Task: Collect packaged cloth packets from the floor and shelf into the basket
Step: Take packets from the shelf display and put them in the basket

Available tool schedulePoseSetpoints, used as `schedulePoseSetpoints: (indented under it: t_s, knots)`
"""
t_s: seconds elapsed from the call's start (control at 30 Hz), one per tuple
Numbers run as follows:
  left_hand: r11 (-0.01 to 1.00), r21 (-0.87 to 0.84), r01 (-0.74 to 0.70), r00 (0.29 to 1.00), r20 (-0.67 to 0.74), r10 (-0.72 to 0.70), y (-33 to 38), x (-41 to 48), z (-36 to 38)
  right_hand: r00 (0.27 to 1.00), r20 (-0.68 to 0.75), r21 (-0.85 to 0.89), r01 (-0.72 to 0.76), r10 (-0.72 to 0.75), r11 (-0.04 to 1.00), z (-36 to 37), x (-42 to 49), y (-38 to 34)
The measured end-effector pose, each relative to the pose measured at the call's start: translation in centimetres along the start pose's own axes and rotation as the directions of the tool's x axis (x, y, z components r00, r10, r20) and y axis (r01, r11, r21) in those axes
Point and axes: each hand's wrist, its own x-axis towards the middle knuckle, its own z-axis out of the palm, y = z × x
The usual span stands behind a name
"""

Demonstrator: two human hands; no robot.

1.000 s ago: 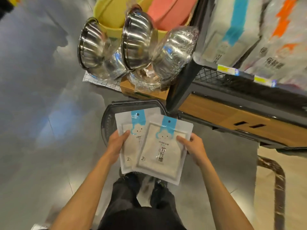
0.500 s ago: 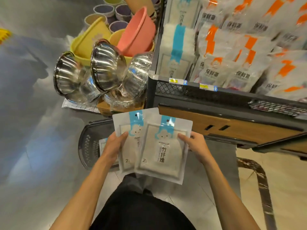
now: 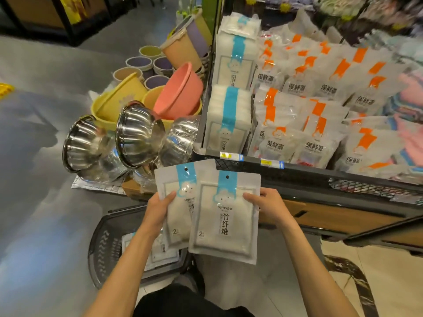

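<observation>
In the head view the person holds two cloth packets with a blue stripe, upright and overlapping: the right packet (image 3: 225, 220) lies in front of the left packet (image 3: 176, 216). The left hand (image 3: 158, 210) grips the left edge of the left packet, thumb on the front face, the other fingers hidden behind. The right hand (image 3: 266, 205) grips the right edge of the right packet in the same way. Both forearms reach forward from the near edge. Below the packets, near and to the left, one dark basket (image 3: 107, 248) stands on the floor (image 3: 34, 202); at least one more packet (image 3: 160, 250) lies flat inside, partly hidden by the left arm. On the shelf (image 3: 297, 177) at the far right two stacks of blue-striped packets (image 3: 229, 124) stand upright, beside many orange-striped bags (image 3: 315, 124). Left of the shelf three steel bowls (image 3: 137, 138) lie tilted, with one pink basin (image 3: 180, 92) behind.
</observation>
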Motion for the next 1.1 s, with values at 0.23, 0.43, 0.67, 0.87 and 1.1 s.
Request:
schedulePoseSetpoints:
  t_s: [0.23,0.43,0.67,0.87,1.1]
  knots:
    - [0.995,-0.047,-0.085,0.996,-0.022,0.084,4.8,4.3,1.8,0.998,-0.012,-0.039,0.068,-0.068,0.997,-2.1,4.7,-4.7]
    - [0.985,-0.071,-0.158,0.983,-0.109,0.15,7.5,7.7,1.4,0.991,-0.062,-0.033,0.114,-0.116,0.993,-2.3,8.9,-6.3]
    - [0.972,-0.133,-0.192,0.961,-0.229,0.158,10.5,11.6,0.6,0.97,-0.134,-0.16,0.181,-0.203,0.97,-3.5,14.3,-9.8]
    - [0.961,-0.123,-0.249,0.941,-0.265,0.21,12.5,13.9,0.5,0.911,-0.228,-0.193,0.304,-0.344,0.933,-5.3,19.1,-14.0]
    - [0.96,-0.159,-0.23,0.946,-0.269,0.182,13.2,16.1,1.5,0.893,-0.206,-0.271,0.342,-0.401,0.9,-6.0,25.2,-14.4]
